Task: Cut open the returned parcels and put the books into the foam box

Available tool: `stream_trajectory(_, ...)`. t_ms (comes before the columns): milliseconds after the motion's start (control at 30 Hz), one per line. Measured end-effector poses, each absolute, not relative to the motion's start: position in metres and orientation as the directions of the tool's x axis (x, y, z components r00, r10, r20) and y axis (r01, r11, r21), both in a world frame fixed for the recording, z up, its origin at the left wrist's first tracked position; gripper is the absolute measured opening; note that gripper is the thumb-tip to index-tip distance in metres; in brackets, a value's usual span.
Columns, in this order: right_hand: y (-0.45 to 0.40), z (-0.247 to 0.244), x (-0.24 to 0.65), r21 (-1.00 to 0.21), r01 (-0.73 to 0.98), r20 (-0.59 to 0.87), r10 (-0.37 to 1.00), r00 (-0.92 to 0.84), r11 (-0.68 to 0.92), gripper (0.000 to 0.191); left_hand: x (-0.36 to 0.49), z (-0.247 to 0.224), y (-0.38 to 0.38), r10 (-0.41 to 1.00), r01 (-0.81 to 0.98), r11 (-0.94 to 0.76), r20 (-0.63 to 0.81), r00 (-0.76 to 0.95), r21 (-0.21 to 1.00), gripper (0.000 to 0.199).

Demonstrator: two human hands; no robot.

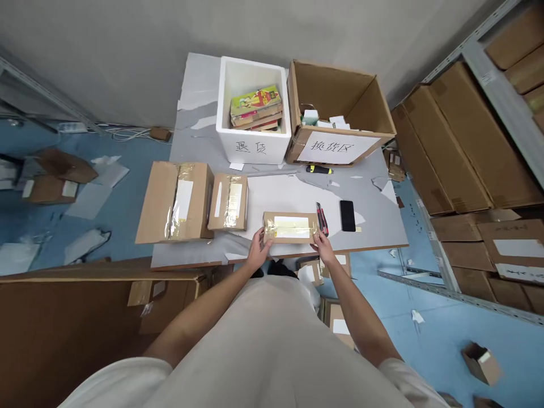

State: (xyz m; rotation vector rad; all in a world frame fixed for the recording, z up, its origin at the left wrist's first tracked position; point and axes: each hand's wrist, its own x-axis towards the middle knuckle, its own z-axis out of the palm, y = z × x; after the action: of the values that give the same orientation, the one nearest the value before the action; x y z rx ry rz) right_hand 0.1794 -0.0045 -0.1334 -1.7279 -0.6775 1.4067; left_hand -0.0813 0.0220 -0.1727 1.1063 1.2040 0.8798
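A long narrow cardboard box (290, 227) with a white label and clear tape lies near the table's front edge. My left hand (258, 249) grips its left end, thumb on the near side. At the right end, my right hand (322, 247) holds the same box by its near corner. Just beyond that corner lies a red and black utility knife (322, 219), with a black phone (347, 216) further right. To the left of the long box stand a small taped box (228, 202) and a larger taped box (175, 202), both labelled.
At the table's (199, 136) back stand a white foam bin (254, 146) holding books and an open carton (340, 148) with small items. A yellow and black cutter (319, 169) lies before them. Shelves with cartons (467, 136) rise at right; a big open carton (85, 328) is at lower left.
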Motion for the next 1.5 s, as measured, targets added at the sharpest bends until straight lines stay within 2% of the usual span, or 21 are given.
stream_trajectory(267, 0.013, -0.139, 0.187, -0.834, -0.093, -0.55, 0.807, 0.216, -0.544, 0.076, -0.079, -0.17, 0.044, 0.959, 0.119, 0.214, -0.232, 0.161, 0.969, 0.061)
stream_trajectory(533, 0.026, -0.147, 0.21, -0.847, 0.032, -0.527, 0.845, 0.092, -0.531, 0.079, -0.071, -0.166, 0.048, 0.968, 0.155, 0.236, -0.246, 0.05, 0.959, 0.058)
stream_trajectory(667, 0.023, -0.155, 0.217, -0.908, 0.016, -0.419, 0.906, -0.059, -0.419, 0.091, -0.07, -0.173, 0.045, 0.959, 0.171, 0.261, -0.275, 0.064, 0.95, 0.076)
stream_trajectory(767, 0.02, -0.167, 0.215, -0.91, 0.063, -0.415, 0.906, -0.087, -0.411, 0.103, -0.069, -0.181, 0.043, 0.944, 0.176, 0.3, -0.318, 0.084, 0.937, 0.087)
stream_trajectory(933, 0.021, -0.178, 0.21, -0.922, 0.142, -0.365, 0.931, -0.014, -0.359, 0.084, -0.067, -0.182, 0.048, 0.943, 0.129, 0.32, -0.329, 0.056, 0.939, 0.077)
stream_trajectory(1133, 0.032, -0.165, 0.227, -0.927, 0.232, -0.304, 0.953, 0.002, -0.296, 0.059, -0.077, -0.171, 0.063, 0.967, 0.364, 0.245, -0.252, -0.029, 0.899, 0.057)
stream_trajectory(1267, 0.034, -0.163, 0.228, -0.891, 0.298, -0.361, 0.933, -0.008, -0.342, 0.063, -0.078, -0.177, 0.055, 0.963, 0.41, 0.25, -0.27, -0.007, 0.877, 0.053)
stream_trajectory(1367, 0.031, -0.168, 0.221, -0.887, 0.243, -0.391, 0.919, 0.059, -0.393, 0.068, -0.075, -0.183, 0.047, 0.96, 0.383, 0.274, -0.278, -0.046, 0.882, 0.057)
stream_trajectory(1500, 0.025, -0.176, 0.218, -0.884, 0.193, -0.409, 0.904, 0.121, -0.426, 0.064, -0.074, -0.185, 0.046, 0.949, 0.349, 0.312, -0.307, -0.071, 0.884, 0.057)
